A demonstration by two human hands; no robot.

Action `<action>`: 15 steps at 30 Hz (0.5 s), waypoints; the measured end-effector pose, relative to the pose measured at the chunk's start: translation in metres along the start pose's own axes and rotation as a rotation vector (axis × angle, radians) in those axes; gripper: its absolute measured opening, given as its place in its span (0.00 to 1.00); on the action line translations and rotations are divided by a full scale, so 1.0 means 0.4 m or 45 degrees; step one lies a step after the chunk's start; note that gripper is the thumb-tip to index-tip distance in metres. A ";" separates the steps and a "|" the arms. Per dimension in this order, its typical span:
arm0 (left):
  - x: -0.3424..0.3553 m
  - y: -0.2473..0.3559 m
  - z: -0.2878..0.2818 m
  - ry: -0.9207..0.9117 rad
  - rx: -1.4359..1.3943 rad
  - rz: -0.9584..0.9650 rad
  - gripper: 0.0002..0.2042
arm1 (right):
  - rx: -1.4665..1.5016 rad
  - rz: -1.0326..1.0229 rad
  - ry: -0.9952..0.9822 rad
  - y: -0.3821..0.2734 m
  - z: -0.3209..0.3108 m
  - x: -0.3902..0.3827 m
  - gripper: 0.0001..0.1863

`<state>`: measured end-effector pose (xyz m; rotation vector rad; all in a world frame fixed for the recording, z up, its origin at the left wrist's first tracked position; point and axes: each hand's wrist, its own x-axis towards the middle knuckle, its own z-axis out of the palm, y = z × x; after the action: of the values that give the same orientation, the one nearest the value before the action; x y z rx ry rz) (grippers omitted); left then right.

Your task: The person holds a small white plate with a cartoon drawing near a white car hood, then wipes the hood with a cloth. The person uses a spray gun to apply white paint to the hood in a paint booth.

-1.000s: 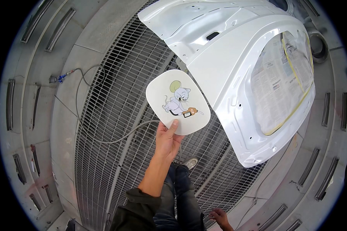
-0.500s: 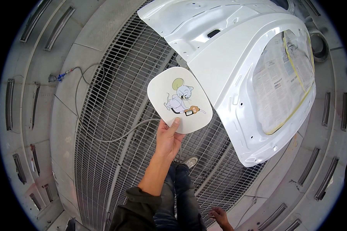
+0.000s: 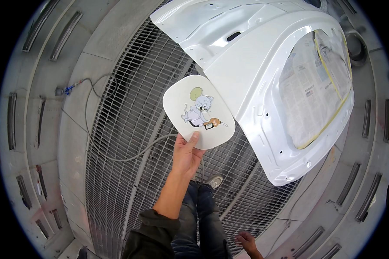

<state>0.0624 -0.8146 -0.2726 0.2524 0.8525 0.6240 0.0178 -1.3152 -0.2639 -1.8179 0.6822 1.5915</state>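
Observation:
My left hand [image 3: 186,156] is closed on the lower edge of a white fuel-filler flap [image 3: 173,101], thumb on its front face and fingers behind. The flap is a thin rounded square. It bears a cartoon mouse with a brown fuel nozzle. Its right side lies visually against the edge of a large white car panel [image 3: 242,69]; whether they touch I cannot tell. Down at the lower right, my right hand [image 3: 246,241] hangs with loosely bent fingers somewhat apart, holding nothing visible.
Newspaper [image 3: 307,90] edged with yellow tape covers the panel's opening. A blue and silver spray gun [image 3: 65,90] lies at the left, its grey hose [image 3: 129,158] crossing the metal floor grating [image 3: 112,185]. My shoe [image 3: 215,181] stands on the grating.
The flap and my left hand appear slightly farther left, and the car panel has shifted a little the same way in view. The grip is the same.

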 end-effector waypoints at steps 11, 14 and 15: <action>-0.005 0.003 -0.009 0.022 0.053 0.012 0.19 | 0.072 0.020 -0.012 0.028 0.001 0.017 0.16; -0.008 0.004 -0.005 0.004 0.057 0.011 0.19 | 0.071 0.005 -0.009 0.039 -0.001 0.019 0.16; -0.009 0.004 -0.004 0.000 0.056 0.013 0.19 | 0.072 -0.003 -0.009 0.042 0.000 0.018 0.16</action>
<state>0.0588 -0.8157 -0.2708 0.2970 0.8662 0.6152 0.0068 -1.3265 -0.2731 -1.7712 0.7142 1.5607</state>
